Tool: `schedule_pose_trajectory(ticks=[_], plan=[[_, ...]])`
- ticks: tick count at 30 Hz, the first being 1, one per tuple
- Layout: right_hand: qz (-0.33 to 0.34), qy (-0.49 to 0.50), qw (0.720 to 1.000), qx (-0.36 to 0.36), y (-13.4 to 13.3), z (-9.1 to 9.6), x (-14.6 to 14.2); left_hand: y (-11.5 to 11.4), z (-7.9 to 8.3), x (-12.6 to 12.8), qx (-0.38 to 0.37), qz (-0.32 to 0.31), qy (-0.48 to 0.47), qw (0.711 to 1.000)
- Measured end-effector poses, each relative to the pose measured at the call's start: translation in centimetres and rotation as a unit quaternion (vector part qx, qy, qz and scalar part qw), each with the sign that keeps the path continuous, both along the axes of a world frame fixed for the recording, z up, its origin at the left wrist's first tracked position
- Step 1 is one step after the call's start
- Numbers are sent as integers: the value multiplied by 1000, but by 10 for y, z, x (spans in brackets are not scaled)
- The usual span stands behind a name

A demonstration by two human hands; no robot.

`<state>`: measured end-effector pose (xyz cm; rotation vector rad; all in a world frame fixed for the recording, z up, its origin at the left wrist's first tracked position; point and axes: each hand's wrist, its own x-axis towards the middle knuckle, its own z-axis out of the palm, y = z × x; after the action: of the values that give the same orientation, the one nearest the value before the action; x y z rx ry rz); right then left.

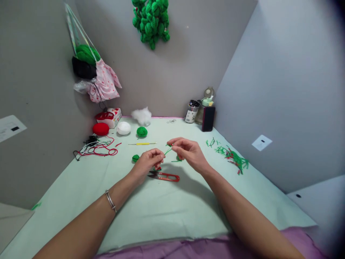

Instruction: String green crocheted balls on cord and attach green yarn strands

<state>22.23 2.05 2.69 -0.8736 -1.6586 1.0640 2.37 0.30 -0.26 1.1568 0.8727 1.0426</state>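
Note:
A thin length of green yarn (168,150) runs between my two hands over the middle of the table. The fingers of my left hand (149,160) are pinched on its left end, and my right hand (188,153) pinches the other end between thumb and forefinger. Just below my left hand lies a pair of red-handled thread snips (165,176), with a small red and green piece (158,168) partly hidden above it. A small green crocheted ball (136,158) sits left of my left hand. Another green piece (179,158) shows beneath my right hand.
Behind my hands are a yellow crochet hook (142,144), a green yarn ball (142,132), a white one (123,128) and a red one (101,128). Yarn scraps (234,158) lie right; tangled cords (105,147) lie left. A phone (208,119) leans near a pen cup (191,112).

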Motion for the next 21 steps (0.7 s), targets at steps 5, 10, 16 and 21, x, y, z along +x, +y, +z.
schedule_pose_trajectory(ticks=[5, 10, 16, 21], plan=[[43, -144, 985, 81, -11, 0, -9, 0, -2, -1, 9, -16, 10, 1000], [22, -91, 995, 29, -5, -2, -4, -1, 3, -2, 24, 10, -24, 999], [23, -9, 999, -20, -6, -1, -7, -2, 4, -4, 117, 29, 108, 987], [77, -60, 993, 61, -16, -10, -23, -1, -5, 3, 94, 57, 48, 993]])
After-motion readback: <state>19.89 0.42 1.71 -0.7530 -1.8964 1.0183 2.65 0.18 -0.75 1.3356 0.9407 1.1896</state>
